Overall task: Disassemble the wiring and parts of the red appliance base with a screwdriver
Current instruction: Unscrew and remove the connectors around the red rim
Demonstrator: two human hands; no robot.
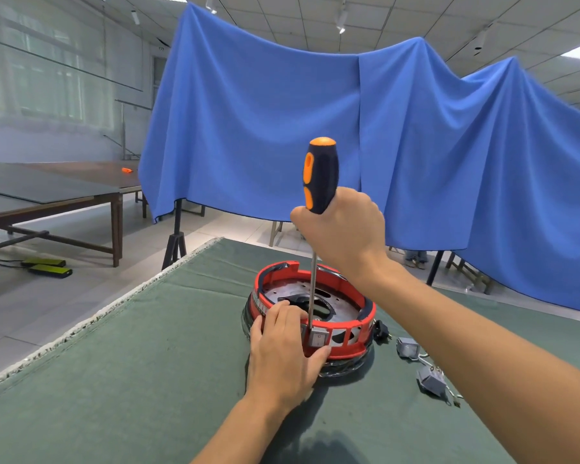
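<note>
The red appliance base (349, 289) is a round ring with a metal plate inside, standing on the green table cloth (131, 363). My left hand (282, 349) grips its near left rim, fingers over the top edge and thumb on the outer wall. My right hand (344, 229) grips a screwdriver (319, 175) with a black and orange handle, held upright. Its long metal shaft runs down to the near rim beside a small white switch block (318, 339). The tip is hidden behind the rim.
Two small grey parts (407, 348) (431, 380) with thin wires lie on the cloth right of the base, and a black plug (381, 330) sits against it. A blue cloth (416, 128) hangs behind the table. A long wooden table (64, 192) stands far left.
</note>
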